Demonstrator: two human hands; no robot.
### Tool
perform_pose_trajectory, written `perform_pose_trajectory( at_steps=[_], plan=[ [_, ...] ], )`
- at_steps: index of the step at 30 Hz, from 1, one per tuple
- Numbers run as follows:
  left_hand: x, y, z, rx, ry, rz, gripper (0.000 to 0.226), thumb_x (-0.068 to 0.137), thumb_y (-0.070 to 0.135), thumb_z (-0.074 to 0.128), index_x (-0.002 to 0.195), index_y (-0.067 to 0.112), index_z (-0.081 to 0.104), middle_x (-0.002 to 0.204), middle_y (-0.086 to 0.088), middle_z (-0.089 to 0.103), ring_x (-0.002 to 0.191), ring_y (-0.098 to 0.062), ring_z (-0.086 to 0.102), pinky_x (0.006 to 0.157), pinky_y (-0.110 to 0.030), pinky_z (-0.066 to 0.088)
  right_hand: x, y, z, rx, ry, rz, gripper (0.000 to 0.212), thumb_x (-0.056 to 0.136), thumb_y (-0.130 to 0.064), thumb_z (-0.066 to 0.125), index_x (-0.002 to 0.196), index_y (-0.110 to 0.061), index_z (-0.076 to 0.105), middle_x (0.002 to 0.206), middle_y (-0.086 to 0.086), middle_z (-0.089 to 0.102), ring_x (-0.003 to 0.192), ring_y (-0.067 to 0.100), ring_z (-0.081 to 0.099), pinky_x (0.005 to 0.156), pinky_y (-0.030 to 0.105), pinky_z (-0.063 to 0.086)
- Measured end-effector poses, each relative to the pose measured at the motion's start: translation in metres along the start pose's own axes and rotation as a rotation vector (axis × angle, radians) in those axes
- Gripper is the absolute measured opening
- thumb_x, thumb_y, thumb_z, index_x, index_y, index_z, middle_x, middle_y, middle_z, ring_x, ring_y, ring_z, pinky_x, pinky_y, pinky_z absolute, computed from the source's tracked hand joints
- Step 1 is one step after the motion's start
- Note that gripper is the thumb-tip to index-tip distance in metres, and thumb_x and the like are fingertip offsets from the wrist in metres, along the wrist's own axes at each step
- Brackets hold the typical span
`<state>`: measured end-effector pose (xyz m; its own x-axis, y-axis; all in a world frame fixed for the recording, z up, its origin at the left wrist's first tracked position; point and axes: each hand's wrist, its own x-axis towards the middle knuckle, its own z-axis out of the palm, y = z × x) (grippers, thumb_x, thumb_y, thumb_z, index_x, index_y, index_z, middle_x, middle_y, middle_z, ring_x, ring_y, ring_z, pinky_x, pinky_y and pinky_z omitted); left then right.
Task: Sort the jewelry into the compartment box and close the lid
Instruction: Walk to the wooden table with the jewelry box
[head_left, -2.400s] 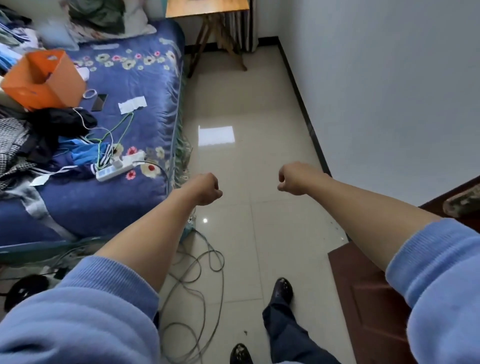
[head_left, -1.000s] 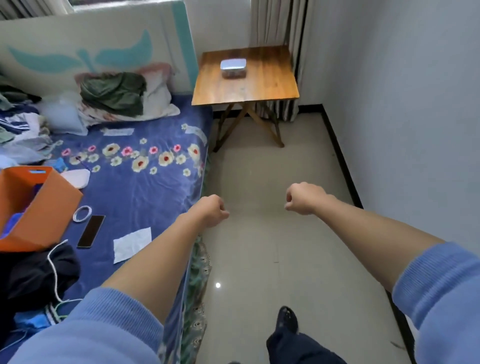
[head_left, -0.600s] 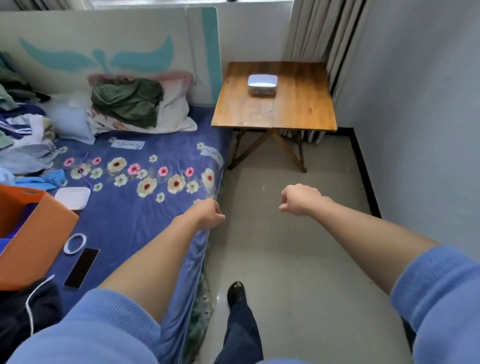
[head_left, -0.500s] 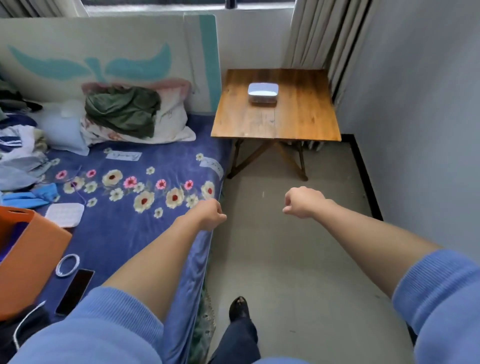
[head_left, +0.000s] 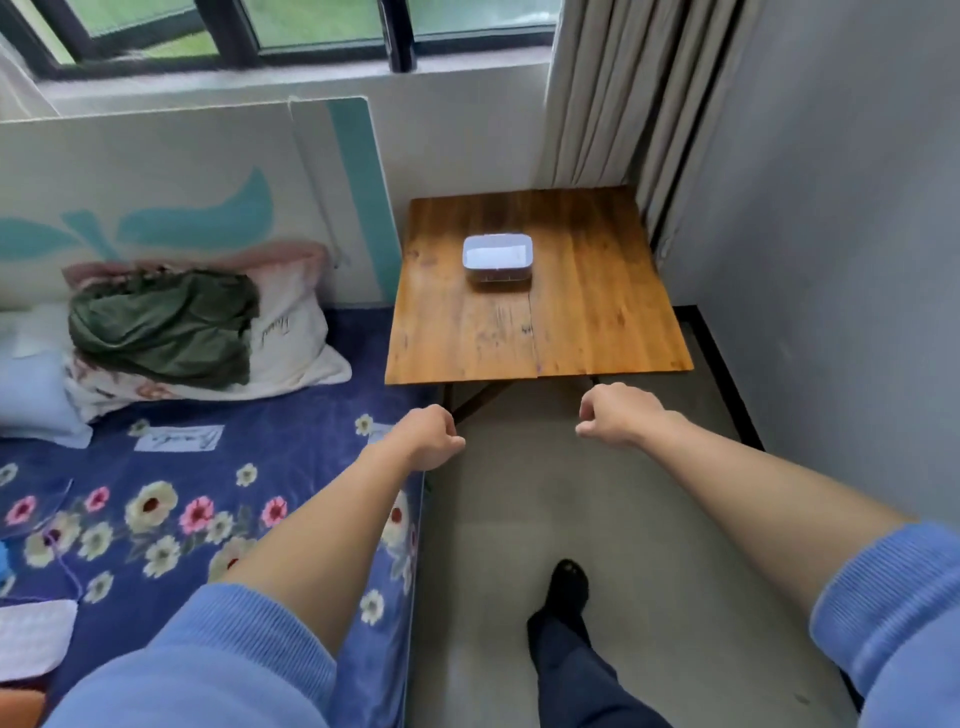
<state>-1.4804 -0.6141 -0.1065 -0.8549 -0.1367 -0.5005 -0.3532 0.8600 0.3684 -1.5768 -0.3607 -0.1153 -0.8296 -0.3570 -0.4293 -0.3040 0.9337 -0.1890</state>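
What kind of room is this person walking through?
Most likely a small bedroom in a home. A bed with a blue floral cover and pillows fills the left side, a small wooden table stands beside it, and a curtained window runs along the far wall.

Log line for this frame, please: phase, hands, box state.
phase: approach | left hand: fisted, no contact | right hand: fisted, no contact | box: on wooden table, lid closed | jewelry: none visible

Beyond the curled fingers (head_left: 589, 428), a table (head_left: 597, 322) of warm, grained wood with a soft sheen carries a smooth, glossy pale plastic box (head_left: 497, 257). Left of the fingers, a bed (head_left: 156, 499) wears satiny floral cloth.
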Motion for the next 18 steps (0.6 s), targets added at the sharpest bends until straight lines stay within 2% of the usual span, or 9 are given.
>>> perform_pose_trajectory(
  at_steps=[2,7,10,14,18],
  plan=[
    [0.029,0.005,-0.01,-0.004,-0.015,-0.024,0.021,0.092,0.033,0.055,0.095,0.016,0.066,0.092,-0.004,0.069,0.081,-0.018,0.062,0.06,-0.026,0.043,0.033,0.006,-0.008,0.016,-0.021,-0.001,0.024,0.086,-0.04,0.06,0.105,-0.025,0.066,0.108,0.001,0.067,0.095,0.023,0.063,0.077,0.035,0.051],
    [0.125,0.02,-0.051,-0.077,-0.024,-0.105,0.019,0.092,0.035,0.055,0.094,0.017,0.062,0.086,-0.002,0.065,0.076,-0.018,0.062,0.058,-0.027,0.047,0.136,0.026,-0.045,0.011,-0.089,-0.007,0.026,0.087,-0.043,0.061,0.104,-0.024,0.066,0.104,0.001,0.067,0.088,0.022,0.062,0.07,0.032,0.05],
    [0.164,0.021,-0.065,-0.171,-0.026,-0.144,0.02,0.091,0.035,0.056,0.096,0.017,0.063,0.087,-0.002,0.066,0.081,-0.021,0.066,0.072,-0.033,0.056,0.183,0.027,-0.069,-0.004,-0.108,-0.011,0.028,0.086,-0.044,0.061,0.102,-0.022,0.068,0.101,0.002,0.068,0.087,0.023,0.064,0.074,0.033,0.054],
    [0.211,0.005,-0.076,-0.225,-0.082,-0.208,0.029,0.091,0.037,0.058,0.105,0.012,0.064,0.099,-0.009,0.067,0.092,-0.027,0.067,0.085,-0.039,0.056,0.241,0.018,-0.085,-0.002,-0.149,-0.031,0.029,0.087,-0.044,0.06,0.103,-0.021,0.067,0.099,0.001,0.068,0.084,0.021,0.063,0.069,0.032,0.055],
    [0.271,-0.015,-0.092,-0.246,-0.113,-0.223,0.03,0.092,0.038,0.057,0.107,0.013,0.063,0.101,-0.009,0.067,0.092,-0.025,0.066,0.084,-0.038,0.056,0.298,0.01,-0.089,0.039,-0.151,-0.024,0.025,0.09,-0.043,0.061,0.101,-0.021,0.067,0.095,0.0,0.068,0.079,0.017,0.063,0.054,0.024,0.046]
  ],
)
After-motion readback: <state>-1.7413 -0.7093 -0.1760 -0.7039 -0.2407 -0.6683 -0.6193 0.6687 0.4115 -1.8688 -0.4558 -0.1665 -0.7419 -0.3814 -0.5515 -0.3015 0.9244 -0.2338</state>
